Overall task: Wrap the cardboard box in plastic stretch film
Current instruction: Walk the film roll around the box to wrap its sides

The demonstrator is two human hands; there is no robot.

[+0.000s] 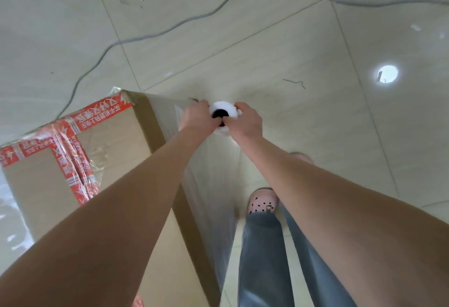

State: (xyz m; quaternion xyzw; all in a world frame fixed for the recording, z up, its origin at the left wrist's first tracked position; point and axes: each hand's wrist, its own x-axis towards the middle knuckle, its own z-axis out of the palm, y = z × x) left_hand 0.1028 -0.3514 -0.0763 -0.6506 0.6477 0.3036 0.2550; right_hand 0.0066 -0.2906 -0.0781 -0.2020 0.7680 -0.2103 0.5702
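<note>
A tall cardboard box with red printed tape stands on the floor at the left, its top facing me. Clear stretch film runs down its right side, drawn off a white film roll held upright beyond the box's far right corner. My left hand grips the roll's top rim from the left. My right hand grips it from the right, thumb at the dark core hole. The roll's lower part is hidden behind my hands and the film.
Pale tiled floor all around. Grey cables snake across the floor beyond the box. My legs in grey trousers and a pink perforated clog stand right of the box. A bright light reflection shows at the right.
</note>
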